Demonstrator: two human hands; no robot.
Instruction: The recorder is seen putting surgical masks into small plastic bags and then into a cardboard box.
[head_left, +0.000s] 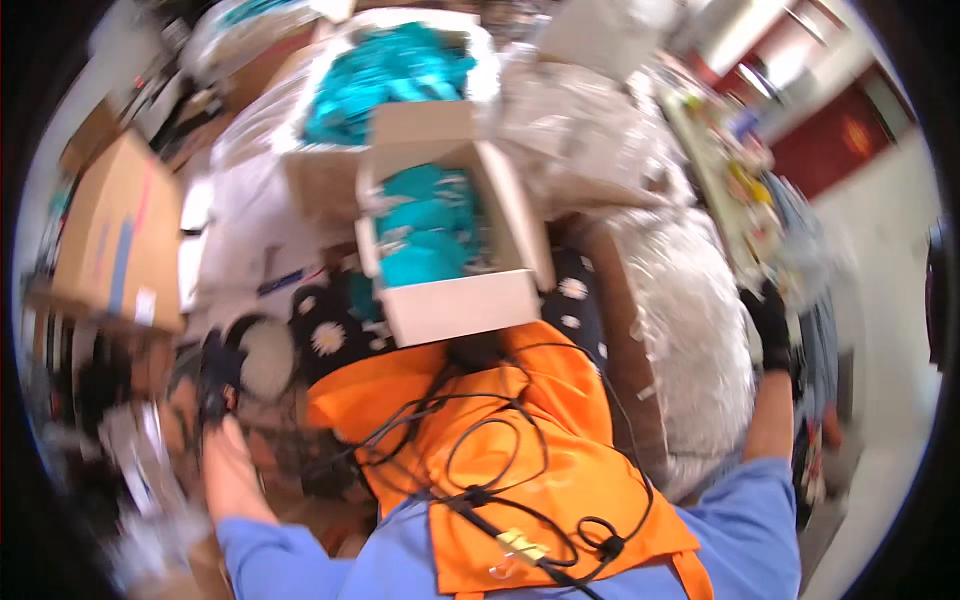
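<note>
My left hand (pixel 220 372), in a black glove, is out to the left beside a round greyish roll-like thing (pixel 266 358). Blur hides its fingers, so I cannot tell whether it touches or grips that thing. On the far right my right hand (pixel 768 322), also gloved in black, reaches past the white plastic wrapping with fingers apart and nothing seen in them. An open white carton (pixel 462 308) rests at my lap between the hands. Flat teal packets (pixel 424 232) with pale print fill it, and its flaps stand up.
Beyond the carton stands a larger lined box of teal packets (pixel 392 82). A brown cardboard box (pixel 118 235) is at left. Bulky clear plastic sacks (pixel 685 350) lie at right, beside a long cluttered table (pixel 708 180). Black cables (pixel 500 395) loop over my orange apron (pixel 560 465).
</note>
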